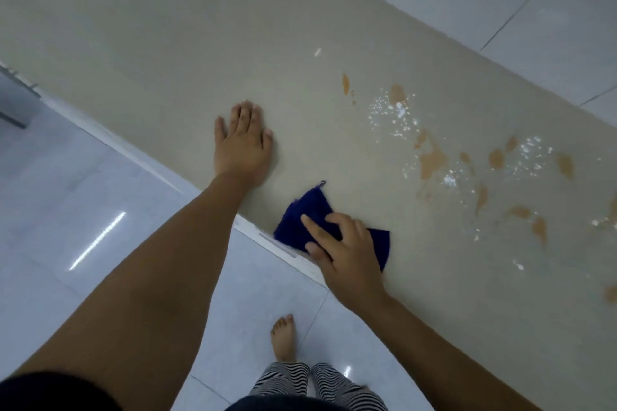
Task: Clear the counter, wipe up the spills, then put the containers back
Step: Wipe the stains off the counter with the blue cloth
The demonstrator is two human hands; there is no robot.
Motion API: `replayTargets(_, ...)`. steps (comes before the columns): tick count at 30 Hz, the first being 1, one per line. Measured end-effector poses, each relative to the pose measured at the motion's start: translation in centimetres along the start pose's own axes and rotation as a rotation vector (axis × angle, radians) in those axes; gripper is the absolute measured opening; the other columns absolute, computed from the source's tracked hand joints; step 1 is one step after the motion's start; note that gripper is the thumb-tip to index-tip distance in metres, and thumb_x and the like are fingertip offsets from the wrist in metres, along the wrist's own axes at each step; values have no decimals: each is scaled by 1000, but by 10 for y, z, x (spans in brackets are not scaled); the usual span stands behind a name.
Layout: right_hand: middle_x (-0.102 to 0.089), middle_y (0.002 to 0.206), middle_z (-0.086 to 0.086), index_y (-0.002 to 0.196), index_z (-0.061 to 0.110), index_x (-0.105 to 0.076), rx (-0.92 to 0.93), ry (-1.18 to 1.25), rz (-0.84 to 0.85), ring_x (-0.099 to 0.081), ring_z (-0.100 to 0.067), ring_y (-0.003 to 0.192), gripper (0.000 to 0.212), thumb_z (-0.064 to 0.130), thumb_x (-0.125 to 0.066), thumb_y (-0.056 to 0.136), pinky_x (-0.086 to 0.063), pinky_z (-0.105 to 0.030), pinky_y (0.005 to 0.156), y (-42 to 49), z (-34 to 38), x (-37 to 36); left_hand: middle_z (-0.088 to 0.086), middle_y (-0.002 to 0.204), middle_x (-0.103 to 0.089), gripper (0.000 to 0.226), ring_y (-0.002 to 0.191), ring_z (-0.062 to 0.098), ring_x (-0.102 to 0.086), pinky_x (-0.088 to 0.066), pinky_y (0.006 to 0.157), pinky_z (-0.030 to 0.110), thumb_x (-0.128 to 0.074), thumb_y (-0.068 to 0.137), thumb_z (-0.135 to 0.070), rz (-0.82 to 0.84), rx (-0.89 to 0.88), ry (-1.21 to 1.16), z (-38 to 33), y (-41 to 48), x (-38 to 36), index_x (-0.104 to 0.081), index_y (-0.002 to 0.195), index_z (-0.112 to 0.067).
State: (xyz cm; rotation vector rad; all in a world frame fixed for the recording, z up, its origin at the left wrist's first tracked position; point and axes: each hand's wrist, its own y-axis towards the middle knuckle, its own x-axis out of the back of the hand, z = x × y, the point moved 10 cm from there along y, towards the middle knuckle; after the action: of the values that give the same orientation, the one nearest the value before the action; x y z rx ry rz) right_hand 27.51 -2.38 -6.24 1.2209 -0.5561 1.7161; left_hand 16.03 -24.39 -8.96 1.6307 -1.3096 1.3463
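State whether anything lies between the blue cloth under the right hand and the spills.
Nothing visible does. Only bare beige countertop separates the dark blue square cloth, under the right hand, from the brown liquid and white powder spills. The left hand rests flat, off that path.

Under the right hand (347, 253), blue cloth (300, 213) looking matt, a soft-napped fabric. Around it, counter (167, 43) showing smooth and low-sheen. Beyond the fingers, brown spills (432, 160) lying wet and glossy, white powder (399, 110) sitting grainy. Below the wrist, floor tiles (83, 210) reflecting light, glossy.
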Motion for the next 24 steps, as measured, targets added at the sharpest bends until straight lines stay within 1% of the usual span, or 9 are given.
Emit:
replayTargets(2,-60,117,-4,131,34,-54,104,-26,12,-51,-19,96,40,41,-46,93,-48,-37,80,16,28,-13,3,162,-3,58,150,16,3,4,121,44,-12,100,-37,4,2,1,0,-1,0,-6,153,-14)
replayTargets(4,-60,116,-4,129,34,-56,89,-5,-8,-54,-22,94,39,41,-47,92,-49,-37,78,46,29,-14,3,162,-3,57,150,17,3,3,121,44,-12,100,-37,-1,-3,10,-1,-2,1,-6,153,-14)
replayTargets(9,-56,121,-6,132,33,-54,-168,4,-111,-52,-28,103,43,43,-50,91,-47,-41,88,103,-43,15,2,162,-2,57,149,15,4,5,121,43,-14,100,-37,12,7,-1,2,-1,-1,-6,153,-16)
replayTargets(11,-51,127,-5,140,31,-46,-329,87,-138,-46,-24,113,48,42,-51,93,-42,-36,97,102,-81,29,1,162,-1,57,149,14,4,6,121,42,-14,100,-37,9,10,0,2,0,-1,-5,153,-16)
replayTargets(13,-46,132,-3,145,27,-36,-408,192,-105,-40,-20,121,53,39,-49,95,-37,-33,103,94,-98,31,1,162,-2,58,149,14,4,5,121,42,-15,100,-37,4,8,2,1,1,-1,-6,153,-16)
replayTargets(15,-45,134,-4,146,24,-36,-350,141,-69,-40,-22,121,53,34,-50,96,-37,-33,104,93,-87,25,1,162,-2,58,149,15,4,5,121,43,-14,100,-38,0,6,2,1,1,-1,-6,153,-15)
replayTargets(18,-49,130,-8,144,19,-40,-258,107,-103,-44,-26,115,51,28,-52,95,-39,-33,99,121,-60,15,2,162,-2,59,149,15,4,4,121,43,-13,99,-38,-4,8,-6,2,1,-2,-5,153,-15)
replayTargets(21,-49,131,-10,143,20,-41,-194,91,-75,-45,-28,114,51,31,-51,95,-39,-35,100,182,-37,-5,2,162,-3,58,149,15,4,4,121,43,-13,100,-38,-19,2,-20,0,1,1,-6,153,-15)
replayTargets(24,-48,132,-8,144,22,-40,-215,85,-51,-45,-28,116,51,35,-48,96,-38,-39,105,247,-37,-20,2,162,-2,58,149,15,5,6,121,42,-12,100,-39,-27,-5,-15,1,0,0,-5,153,-16)
